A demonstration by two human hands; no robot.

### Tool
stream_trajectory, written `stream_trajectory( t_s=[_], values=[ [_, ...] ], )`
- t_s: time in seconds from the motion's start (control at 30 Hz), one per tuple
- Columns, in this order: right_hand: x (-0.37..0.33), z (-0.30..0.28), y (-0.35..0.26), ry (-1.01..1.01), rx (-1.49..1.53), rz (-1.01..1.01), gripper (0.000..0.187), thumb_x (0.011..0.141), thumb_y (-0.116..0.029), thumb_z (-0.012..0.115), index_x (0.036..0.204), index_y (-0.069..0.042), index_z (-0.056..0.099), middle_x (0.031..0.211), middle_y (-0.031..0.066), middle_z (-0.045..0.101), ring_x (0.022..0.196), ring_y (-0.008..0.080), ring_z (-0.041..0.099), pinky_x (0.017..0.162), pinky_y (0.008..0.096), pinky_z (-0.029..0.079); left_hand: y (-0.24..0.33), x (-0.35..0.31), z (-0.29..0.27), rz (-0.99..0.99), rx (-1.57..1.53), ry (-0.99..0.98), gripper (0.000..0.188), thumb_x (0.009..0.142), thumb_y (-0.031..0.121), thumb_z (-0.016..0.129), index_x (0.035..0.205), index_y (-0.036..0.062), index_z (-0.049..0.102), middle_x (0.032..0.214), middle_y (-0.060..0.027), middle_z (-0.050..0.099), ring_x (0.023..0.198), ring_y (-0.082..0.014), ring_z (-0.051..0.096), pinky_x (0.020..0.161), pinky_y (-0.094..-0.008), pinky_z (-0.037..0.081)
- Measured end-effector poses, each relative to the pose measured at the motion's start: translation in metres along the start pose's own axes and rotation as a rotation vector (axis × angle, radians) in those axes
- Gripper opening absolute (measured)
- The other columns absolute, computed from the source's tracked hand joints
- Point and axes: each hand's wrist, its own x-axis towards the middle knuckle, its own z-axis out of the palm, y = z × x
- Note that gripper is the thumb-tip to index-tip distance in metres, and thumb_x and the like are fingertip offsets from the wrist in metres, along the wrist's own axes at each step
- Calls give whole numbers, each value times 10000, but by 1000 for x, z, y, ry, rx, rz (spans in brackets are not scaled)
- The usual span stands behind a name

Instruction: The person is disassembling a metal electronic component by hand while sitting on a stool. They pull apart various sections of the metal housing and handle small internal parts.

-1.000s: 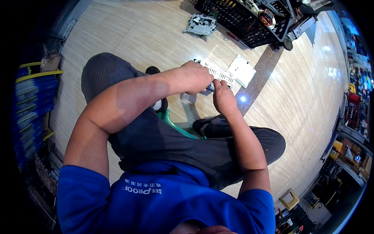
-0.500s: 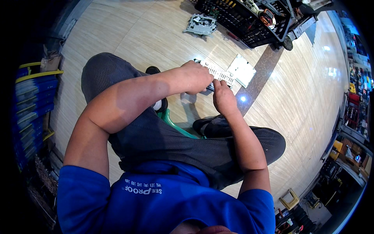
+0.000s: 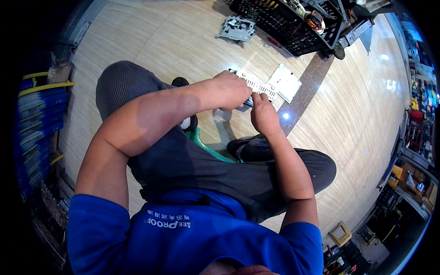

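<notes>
A flat metal casing with rows of slots [image 3: 264, 89] lies on the floor in front of me, its near left part covered by my hands. Over that part bends my left hand [image 3: 233, 90], its fingers curled down and largely hidden, so what they close on does not show. My right hand [image 3: 265, 115] pinches the near edge of the casing, fingertips close beside the left hand. A dark edge shows under the casing. Touching or nearly touching its far right side is a pale, thin metal plate [image 3: 285, 83], flat on the floor.
Farther off lies a metal drive mechanism [image 3: 237, 29] with a green circuit board. Behind it stands a black plastic crate [image 3: 300, 34] full of tools and cables. A green curved stool edge [image 3: 206, 149] shows between my legs. Blue bins [image 3: 39, 123] are stacked at left.
</notes>
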Motion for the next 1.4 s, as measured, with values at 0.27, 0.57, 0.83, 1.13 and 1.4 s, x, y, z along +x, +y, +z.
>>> stream_trajectory(
  t_s=[0.27, 0.57, 0.83, 1.13, 1.4],
  values=[
    [3, -5, -3, -43, -72, 75, 214, 881, -12, 506, 1091, 9, 542, 1029, 264, 605, 875, 412, 675, 733, 482, 569, 0, 0, 0, -11, -3, -15, 354, 893, 293, 695, 1130, 39, 626, 1092, -192, 669, 1037, -348, 668, 875, -456, 534],
    [1, -2, -1, -2, -7, -2, 288, 881, -32, 533, 1168, -11, 535, 1043, 260, 596, 899, 427, 659, 765, 493, 554, 0, 0, 0, 1, 21, -4, 358, 894, 287, 695, 1139, 38, 620, 1103, -189, 668, 1041, -345, 669, 875, -452, 533],
    [3, -3, -1, -7, -96, 54, 220, 895, -46, 511, 1111, -22, 546, 993, 234, 618, 849, 404, 680, 714, 490, 564, 0, 2, 0, -10, 18, -39, 369, 895, 296, 694, 1151, 42, 615, 1102, -185, 668, 1040, -344, 669, 876, -451, 533],
    [2, -1, 0, -14, -23, 20, 346, 899, -96, 568, 1237, -26, 546, 1063, 250, 610, 898, 437, 662, 757, 507, 549, -1, 2, 3, -6, 29, -9, 371, 892, 302, 696, 1146, 44, 617, 1097, -185, 669, 1037, -344, 670, 870, -452, 536],
    [4, -5, -2, -22, -58, 61, 207, 891, -49, 523, 1092, -5, 545, 1009, 260, 607, 849, 417, 678, 711, 487, 567, 0, 2, 2, -14, 15, -27, 356, 891, 299, 698, 1126, 43, 625, 1091, -182, 672, 1031, -344, 673, 868, -449, 538]
  ],
)
